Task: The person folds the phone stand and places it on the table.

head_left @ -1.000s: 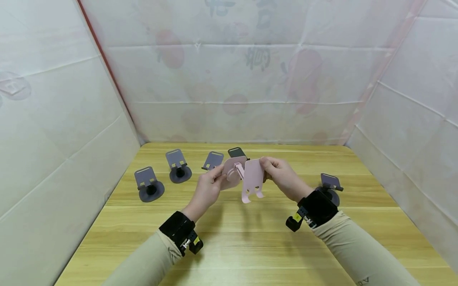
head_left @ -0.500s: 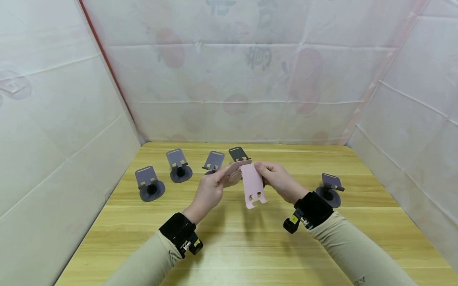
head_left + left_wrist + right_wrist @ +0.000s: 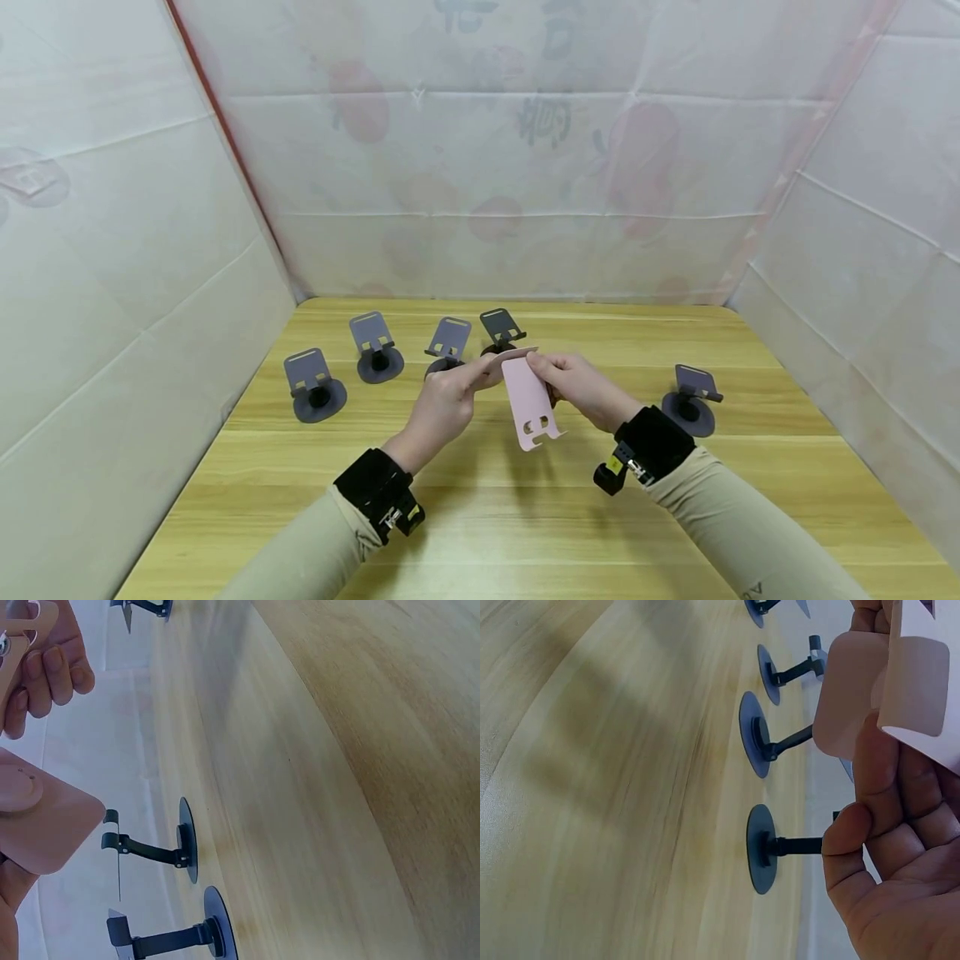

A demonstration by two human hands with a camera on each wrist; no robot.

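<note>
Five grey phone stands (image 3: 314, 387) sit on the wooden worktop (image 3: 480, 517). Above it, the left hand (image 3: 444, 403) pinches the pink stand's (image 3: 529, 402) round base, and the right hand (image 3: 576, 387) pinches its plate. No readable lettering appears; the backdrop's printed characters are blurred.

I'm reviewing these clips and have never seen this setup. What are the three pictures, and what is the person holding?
A person works bare-handed at a wooden table inside a white-walled booth. The wide picture comes from a camera on the head; the other two come from the black cameras strapped to the wrists, so they look tilted and very close. The left hand and the right hand together hold a pink folding phone stand above the table: the left grips its round base, the right pinches its flat plate. On the table stand five grey phone stands: four on the left and one on the right.
</note>
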